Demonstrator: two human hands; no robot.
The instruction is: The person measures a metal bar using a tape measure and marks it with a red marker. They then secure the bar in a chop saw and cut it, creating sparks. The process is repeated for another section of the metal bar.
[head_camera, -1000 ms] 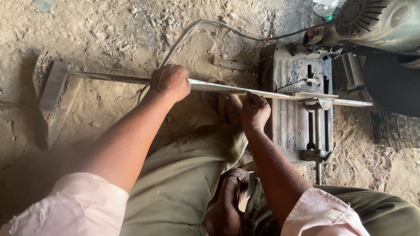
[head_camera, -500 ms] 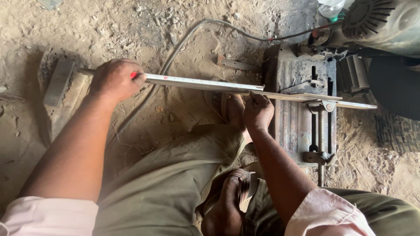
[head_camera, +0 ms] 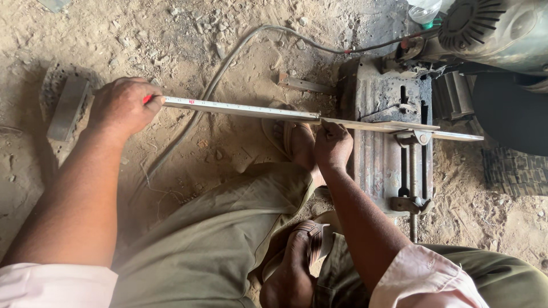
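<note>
I sit on sandy ground with a long thin metal bar (head_camera: 394, 126) lying across the vise of a cut-off saw (head_camera: 377, 165). A pale measuring tape (head_camera: 240, 108) is stretched along the bar's left part. My left hand (head_camera: 123, 105) is shut around the tape's case at the bar's left end, and a bit of red shows between the fingers. My right hand (head_camera: 333, 145) pinches the other end of the tape against the bar, just left of the saw base.
A grey metal block (head_camera: 68, 108) lies left of my left hand. A cable (head_camera: 228, 68) curves over the ground to the saw's motor (head_camera: 496, 28). A short metal offcut (head_camera: 305, 85) and a plastic bottle (head_camera: 425, 10) lie behind. My sandalled feet (head_camera: 297, 142) are under the bar.
My left hand has slid left along the bar, drawing the tape out longer. My right hand has stayed by the saw base.
</note>
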